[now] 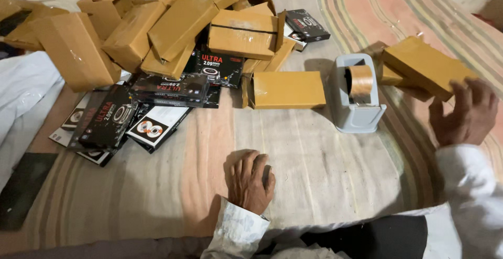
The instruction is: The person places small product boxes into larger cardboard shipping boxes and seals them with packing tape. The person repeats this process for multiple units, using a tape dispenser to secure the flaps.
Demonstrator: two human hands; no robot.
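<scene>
Brown cardboard box [427, 66], right of the tape dispenser [356, 94].
Right hand [466, 113] fingers curl around its near edge; it looks light and stiff. Left hand [250, 179] rests fisted, empty.

My tape dispenser [357, 95] sits between the flat box [287, 90] on its left and my right-hand box [425, 66].

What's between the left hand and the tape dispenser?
Head view: nothing but bare striped cloth between the left hand and the grey tape dispenser.
</scene>
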